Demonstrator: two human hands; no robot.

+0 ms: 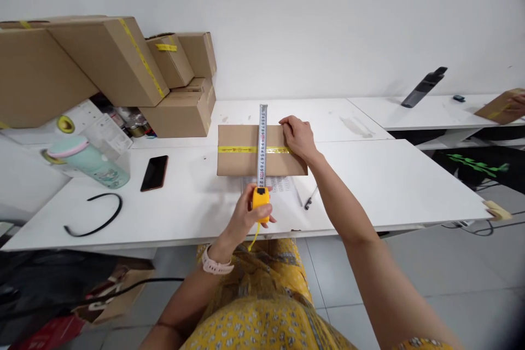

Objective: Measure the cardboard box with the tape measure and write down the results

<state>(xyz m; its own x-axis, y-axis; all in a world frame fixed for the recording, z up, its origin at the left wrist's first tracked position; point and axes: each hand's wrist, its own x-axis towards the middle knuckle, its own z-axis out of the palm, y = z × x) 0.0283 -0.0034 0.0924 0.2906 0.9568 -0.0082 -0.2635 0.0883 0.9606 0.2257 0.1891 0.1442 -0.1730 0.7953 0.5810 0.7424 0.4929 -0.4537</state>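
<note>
A yellow tape measure is gripped in my left hand, close to the front edge of the table. Its silver blade is pulled out away from me, lying across the top of a cardboard box and reaching past its far edge. Yellow printed tape runs along the box from left to right. At the box's far right corner, my right hand grips the edge with curled fingers; some fingertips are hidden. Under the box's near side, a printed paper sheet sticks out, and a pen lies to its right.
Cardboard boxes are stacked at the back left. A mint bottle, a phone and a black headband are on the left. Far right, a dark bottle stands near another person's hand on a box.
</note>
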